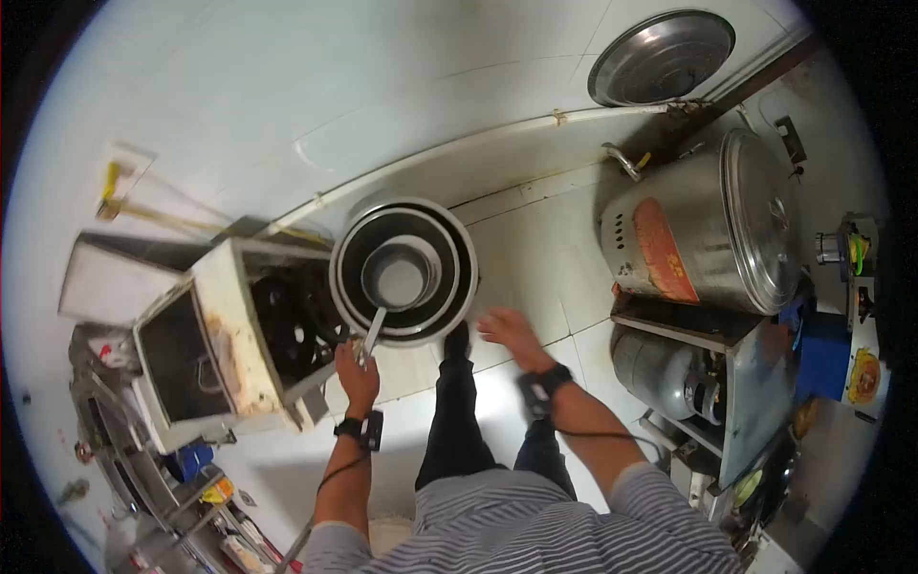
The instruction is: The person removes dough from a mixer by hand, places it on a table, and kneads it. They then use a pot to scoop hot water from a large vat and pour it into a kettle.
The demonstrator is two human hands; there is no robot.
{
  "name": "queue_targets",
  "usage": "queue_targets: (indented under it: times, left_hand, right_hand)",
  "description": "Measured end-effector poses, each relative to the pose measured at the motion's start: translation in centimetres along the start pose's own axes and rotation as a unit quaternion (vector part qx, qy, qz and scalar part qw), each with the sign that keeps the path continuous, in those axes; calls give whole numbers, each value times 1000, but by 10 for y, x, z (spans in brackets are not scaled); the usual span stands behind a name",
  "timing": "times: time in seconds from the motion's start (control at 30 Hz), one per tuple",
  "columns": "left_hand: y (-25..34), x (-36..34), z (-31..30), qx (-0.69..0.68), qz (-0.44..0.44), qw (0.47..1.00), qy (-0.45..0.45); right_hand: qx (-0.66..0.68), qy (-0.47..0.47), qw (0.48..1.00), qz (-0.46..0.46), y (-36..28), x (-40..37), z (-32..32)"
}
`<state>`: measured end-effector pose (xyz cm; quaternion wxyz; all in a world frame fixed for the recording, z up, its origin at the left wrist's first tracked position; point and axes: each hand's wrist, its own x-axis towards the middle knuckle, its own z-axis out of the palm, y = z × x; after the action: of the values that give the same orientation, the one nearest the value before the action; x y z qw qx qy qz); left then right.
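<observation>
My left hand (358,379) is closed round the handle end of a metal dipper (376,329). The dipper's round bowl (397,278) lies inside nested round metal pots. The outermost pot (472,277) stands beside the stove, its rim well above my feet. My right hand (512,335) is held out in the air to the right of the pots, fingers stretched and apart, touching nothing. What lies in the bottom of the pots cannot be made out.
To the left stands a stained stove (235,325) with dark burners. A large steel barrel pot (703,230) rests on a stand at right, with a gas cylinder (660,375) below. A round metal lid (665,57) leans on the wall. A tap (623,161) projects nearby.
</observation>
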<state>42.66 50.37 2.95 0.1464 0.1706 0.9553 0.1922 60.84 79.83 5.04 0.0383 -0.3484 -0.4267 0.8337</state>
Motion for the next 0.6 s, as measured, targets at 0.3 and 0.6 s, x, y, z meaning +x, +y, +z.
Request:
queue_targets:
  times: [0.3, 0.6]
  left_hand:
    - [-57, 28, 36, -231, -69, 959, -148]
    - [3, 36, -5, -157, -69, 972, -159]
  right_hand:
    - [-284, 176, 938, 88, 53, 129, 53]
    - [-277, 191, 942, 2, 82, 142, 59]
